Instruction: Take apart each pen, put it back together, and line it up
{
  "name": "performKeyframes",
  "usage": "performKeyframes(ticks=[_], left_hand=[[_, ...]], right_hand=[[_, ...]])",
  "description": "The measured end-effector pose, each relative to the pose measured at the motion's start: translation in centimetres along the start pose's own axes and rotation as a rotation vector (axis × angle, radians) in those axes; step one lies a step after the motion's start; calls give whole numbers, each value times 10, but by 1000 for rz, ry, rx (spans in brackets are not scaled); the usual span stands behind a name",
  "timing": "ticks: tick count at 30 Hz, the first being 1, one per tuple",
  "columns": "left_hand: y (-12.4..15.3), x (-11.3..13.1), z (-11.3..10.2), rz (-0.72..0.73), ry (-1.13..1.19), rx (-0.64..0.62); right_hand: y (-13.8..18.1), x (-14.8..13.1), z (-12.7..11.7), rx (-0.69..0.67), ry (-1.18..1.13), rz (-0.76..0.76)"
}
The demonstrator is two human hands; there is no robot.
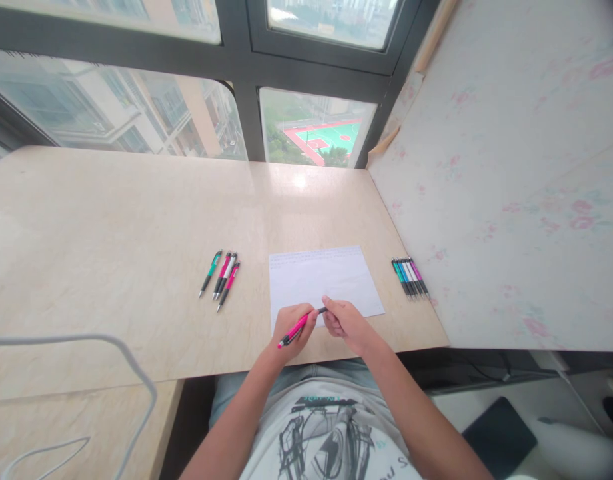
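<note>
A pink pen (298, 328) with a black grip lies across my left hand (297, 325), whose fingers are closed around its barrel. My right hand (347, 323) pinches the dark tip end of the same pen. Both hands are over the lower edge of a white sheet of paper (324, 277), which has a few lines of small writing along its top. Left of the paper lie several loose pens (226, 277), pink, white and green with black grips. To the right, a neat row of pens (410, 277) runs from green through blue and white to purple.
A pale desk (136, 267) spreads under everything, its front edge close to my body. At the lower left a grey cable (111, 341) loops over the desk. A floral-papered wall (511, 200) bounds the right side, and dark-framed windows (316, 127) stand behind.
</note>
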State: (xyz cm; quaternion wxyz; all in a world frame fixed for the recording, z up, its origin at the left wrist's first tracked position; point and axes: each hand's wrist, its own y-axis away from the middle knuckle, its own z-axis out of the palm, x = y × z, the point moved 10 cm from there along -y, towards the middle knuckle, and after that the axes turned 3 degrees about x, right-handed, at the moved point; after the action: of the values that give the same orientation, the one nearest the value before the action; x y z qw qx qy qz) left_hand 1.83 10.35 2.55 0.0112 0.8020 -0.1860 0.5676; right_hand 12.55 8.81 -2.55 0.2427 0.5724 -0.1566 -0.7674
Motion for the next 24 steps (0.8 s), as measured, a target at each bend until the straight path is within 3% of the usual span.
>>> performKeyframes(ticks=[7, 12, 16, 19, 24], left_hand=[[-1, 3, 0, 138, -99, 26], [5, 27, 1, 450, -395, 22], [13, 43, 9, 678, -668, 6], [9, 43, 6, 639, -641, 15], [0, 27, -1, 318, -270, -34]], right_hand=[[-4, 24, 6, -60, -232, 114], [0, 37, 11, -93, -355, 262], [3, 37, 12, -86, -331, 282], [3, 27, 13, -57, -302, 171], [6, 1, 13, 24, -243, -131]])
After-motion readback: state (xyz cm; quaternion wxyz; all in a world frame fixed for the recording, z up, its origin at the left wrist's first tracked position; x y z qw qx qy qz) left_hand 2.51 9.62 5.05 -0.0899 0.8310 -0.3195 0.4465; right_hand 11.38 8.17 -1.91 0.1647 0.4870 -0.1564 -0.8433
